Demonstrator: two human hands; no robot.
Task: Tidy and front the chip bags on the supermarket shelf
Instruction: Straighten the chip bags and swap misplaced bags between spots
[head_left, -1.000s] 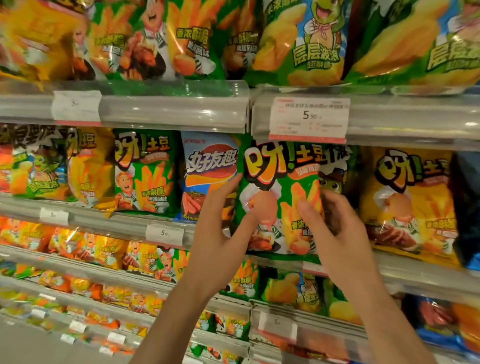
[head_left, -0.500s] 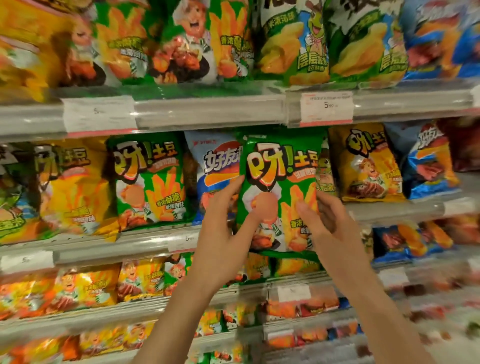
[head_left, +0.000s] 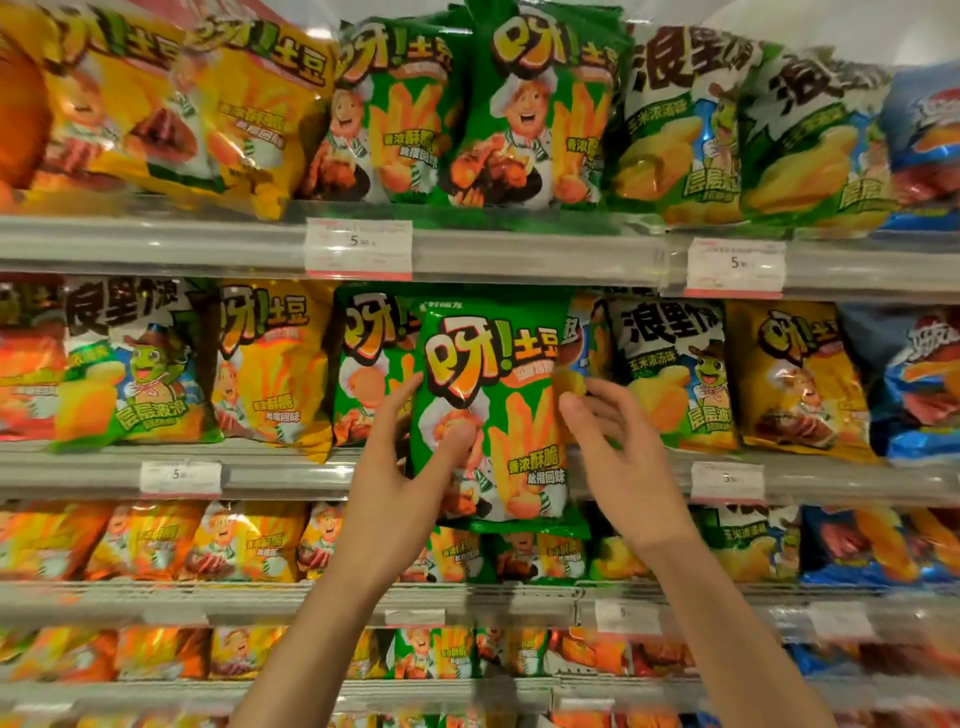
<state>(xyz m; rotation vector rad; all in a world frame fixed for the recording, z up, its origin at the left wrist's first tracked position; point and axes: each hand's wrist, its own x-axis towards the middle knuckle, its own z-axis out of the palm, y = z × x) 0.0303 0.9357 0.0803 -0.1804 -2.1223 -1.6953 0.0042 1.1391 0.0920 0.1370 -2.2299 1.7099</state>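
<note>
While both forearms reach up from the bottom of the view, the left hand (head_left: 402, 467) grips a green chip bag (head_left: 498, 410) by its left edge, thumb pressed on the bag's front and fingers tucked behind it. This bag is held upright in front of the second shelf from the top, out in the aisle ahead of the row, its bottom seam hanging below the shelf rail (head_left: 322, 470). The right hand (head_left: 618, 457) sits at the bag's right edge with fingers loosely curled; whether it actually pinches the edge or only touches it cannot be told. Just behind the held bag's left side stands another green bag (head_left: 363, 364) of the same print, partly covered. To the right, a white-and-green corn snack bag (head_left: 670, 374) stands just beside the right hand's fingertips, and a blue bag (head_left: 579, 332) peeks out between it and the held bag's top corner. Bags press side by side along every shelf, leaving no visible gap in the row. Price tags (head_left: 358, 249) hang on the rail above, just over the held bag's top edge.
</note>
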